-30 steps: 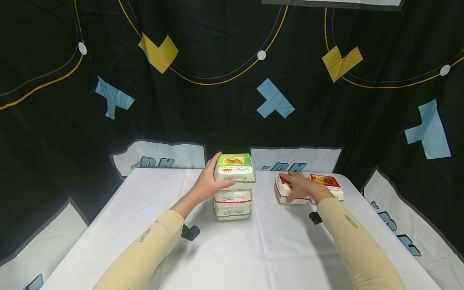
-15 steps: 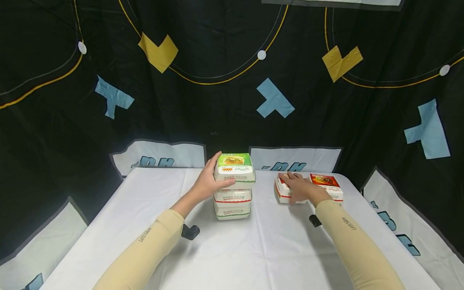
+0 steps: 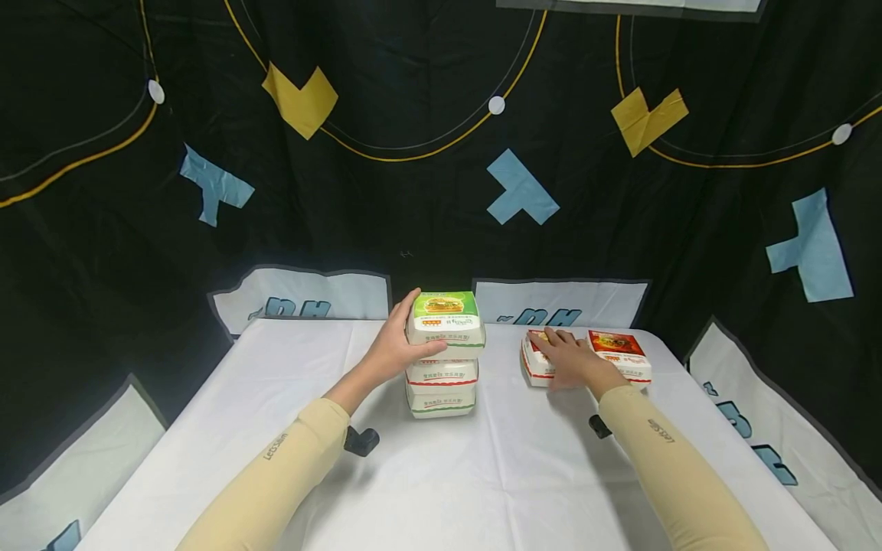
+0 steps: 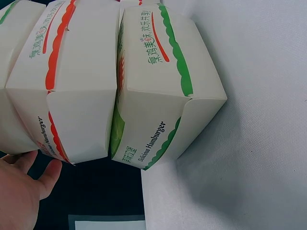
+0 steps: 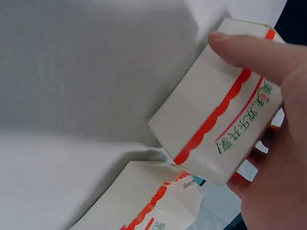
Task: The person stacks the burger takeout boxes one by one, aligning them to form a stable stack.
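Note:
Three burger boxes stand stacked mid-table: a green-topped box on top, a red-striped box under it and a green-striped box at the bottom. My left hand holds the top box, thumb on its front and fingers along its left side. On the right, my right hand lies over a red-striped box; in the right wrist view the thumb rests on the side of that box and the fingers curl round the far edge. A second red-topped box sits beside it.
The white-clothed table runs up to a black curtain. Dark wrist-camera mounts show at my left wrist and right wrist. White printed sheets hang behind the table's far edge.
The right hand has shifted slightly on its box, its thumb moving toward the near right side. The left hand and the stack have stayed put.

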A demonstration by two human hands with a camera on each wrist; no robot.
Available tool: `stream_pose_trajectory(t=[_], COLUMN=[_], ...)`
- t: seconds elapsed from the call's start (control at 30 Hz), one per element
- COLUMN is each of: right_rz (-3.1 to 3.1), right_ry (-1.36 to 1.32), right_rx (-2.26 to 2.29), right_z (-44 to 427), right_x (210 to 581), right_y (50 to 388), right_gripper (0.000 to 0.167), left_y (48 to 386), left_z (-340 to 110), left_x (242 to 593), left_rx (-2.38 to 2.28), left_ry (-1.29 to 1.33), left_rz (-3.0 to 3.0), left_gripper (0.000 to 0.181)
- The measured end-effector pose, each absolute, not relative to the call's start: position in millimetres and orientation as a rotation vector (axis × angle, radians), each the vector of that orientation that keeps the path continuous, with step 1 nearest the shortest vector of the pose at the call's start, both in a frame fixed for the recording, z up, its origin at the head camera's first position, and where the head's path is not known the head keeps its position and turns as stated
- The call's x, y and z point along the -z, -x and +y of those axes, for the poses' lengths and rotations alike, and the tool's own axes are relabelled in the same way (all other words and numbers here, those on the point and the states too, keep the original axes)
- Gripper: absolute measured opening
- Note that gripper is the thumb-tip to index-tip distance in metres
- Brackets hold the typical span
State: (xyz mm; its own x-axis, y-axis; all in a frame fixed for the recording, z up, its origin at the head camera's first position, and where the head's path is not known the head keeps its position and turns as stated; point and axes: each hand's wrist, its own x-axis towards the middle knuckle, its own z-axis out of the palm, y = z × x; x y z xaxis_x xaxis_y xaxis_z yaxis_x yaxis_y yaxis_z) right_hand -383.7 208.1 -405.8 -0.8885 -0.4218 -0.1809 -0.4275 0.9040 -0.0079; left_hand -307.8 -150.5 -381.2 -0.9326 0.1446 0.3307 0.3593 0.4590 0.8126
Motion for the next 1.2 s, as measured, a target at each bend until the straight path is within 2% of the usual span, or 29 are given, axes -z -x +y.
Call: stream_pose_trajectory(t=[0.3, 0.73, 1.2], right_rz=[2.847, 2.853, 2.872], right_ry=[0.656, 0.575, 0.589], right_rx=[0.003, 0.096, 0.134], right_z=[209, 209, 211], right_x=[398, 393, 398], right_y=[387, 385, 385], right_gripper=[0.092, 0.102, 0.101], left_y=[308, 310, 308], left_z=[-151, -151, -150], left_x=[382, 382, 380], left_rx=[1.46, 1.441, 1.442], left_ry=[0.436, 0.432, 0.435], left_rz=[-2.491, -2.502, -2.499], left_gripper=[0.109, 0.108, 0.107])
